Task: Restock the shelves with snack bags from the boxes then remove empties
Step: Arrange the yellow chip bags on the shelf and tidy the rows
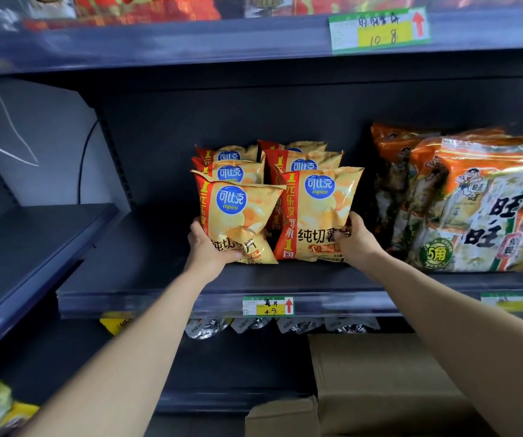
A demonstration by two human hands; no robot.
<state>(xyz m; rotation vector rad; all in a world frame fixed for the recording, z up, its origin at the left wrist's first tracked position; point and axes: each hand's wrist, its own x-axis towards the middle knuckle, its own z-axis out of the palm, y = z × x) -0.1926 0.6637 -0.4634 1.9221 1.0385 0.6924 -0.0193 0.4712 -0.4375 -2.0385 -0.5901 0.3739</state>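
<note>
1. Brown cardboard box (pixel 380 373) is lowest and closest, below the tag (pixel 268 305) and to its right. Its flaps are closed on top.
2. Two bare forearms rise from the bottom corners and pass on both sides of the tag. They reach the dark shelf (pixel 159 279) whose front edge carries this tag.
3. The left hand (pixel 209 247) grips the lower left corner of the left bag (pixel 238 212), above the tag and a little left of it. The thumb lies across the front of the bag and the other fingers are hidden behind it.
4. The right hand (pixel 353 241) holds the lower right edge of the right bag (pixel 320 212), above the tag and to its right. Its fingers are curled round the side of the bag.
5. Both are yellow chip bags with a red stripe and a blue round logo. They stand upright on the shelf just above the tag and touch each other. The left bag tilts slightly, and its top corner covers a part of the right bag.
6. The back bags (pixel 231 171), four of the same kind, stand behind these two in two rows, deeper on the shelf.
7. Orange packs (pixel 490 209) stand on the same shelf, far right of the tag, near the right bag but apart from it.
8. Silver pouches (pixel 203 328) show in a row just under the tag.
</note>
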